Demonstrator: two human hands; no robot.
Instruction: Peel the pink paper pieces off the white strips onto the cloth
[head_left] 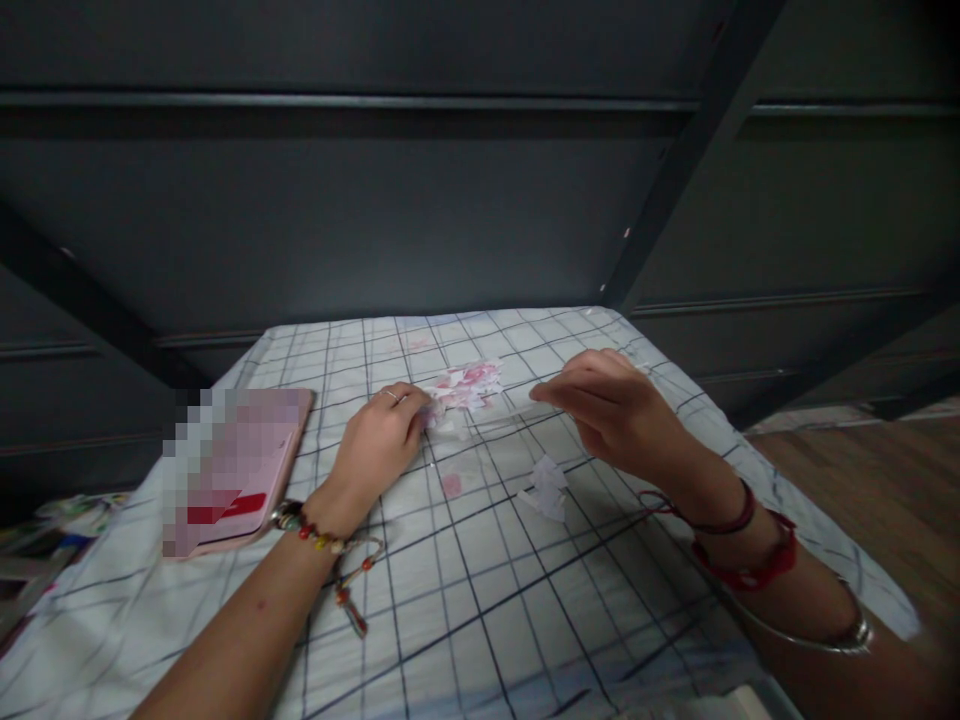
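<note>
A small pile of torn paper pieces [476,378], white with pink marks, lies on the checked cloth ahead of me. My left hand [381,435] is at the pile's left side, fingers curled down and closed at its near edge, by some whitish scraps. My right hand [619,412] is raised to the right of the pile, thumb and fingers pinched together. From that pinch a thin, pale, see-through strip [506,412] runs left toward my left hand. Its left end is hard to make out. A crumpled white scrap of paper [547,488] lies nearer me, below my right hand.
The checked cloth [465,580] covers the table, with a pink stain [451,486] near the middle. A pink-edged phone or tablet [289,450], partly blurred out, leans at the left. Dark panels [390,210] rise behind the table. Wooden floor [862,490] shows at the right.
</note>
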